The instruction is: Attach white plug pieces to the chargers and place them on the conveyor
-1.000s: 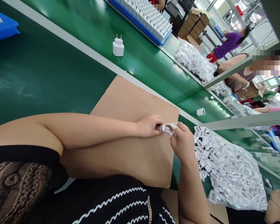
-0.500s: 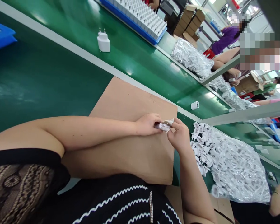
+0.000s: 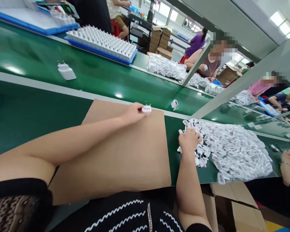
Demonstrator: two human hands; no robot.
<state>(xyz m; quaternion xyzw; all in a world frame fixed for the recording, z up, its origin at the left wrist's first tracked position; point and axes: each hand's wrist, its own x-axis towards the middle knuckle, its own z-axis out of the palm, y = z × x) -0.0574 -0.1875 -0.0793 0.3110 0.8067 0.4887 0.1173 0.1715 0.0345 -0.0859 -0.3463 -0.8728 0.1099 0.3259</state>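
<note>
My left hand [image 3: 132, 113] is closed around a white plug charger [image 3: 147, 110], its pins pointing up, held over the far part of a brown cardboard sheet [image 3: 125, 151]. My right hand [image 3: 188, 140] reaches into a loose pile of white plug pieces [image 3: 202, 151] to the right of the cardboard. Its fingers are spread over the pieces, and fingertip coverings show on some of them. Whether a piece lies under the fingers is hidden.
On the green belt [image 3: 99, 84] stand two white chargers, one at the left [image 3: 66, 71] and one ahead [image 3: 174, 103]. A clear bag of white pieces [image 3: 241, 158] lies right. Blue trays [image 3: 125, 60], metal posts and co-workers are beyond. A cardboard box [image 3: 246, 212] sits below.
Both hands were together at a white piece over the cardboard. My right hand has moved right to the pile; my left has carried the charger toward the belt. The view has turned.
</note>
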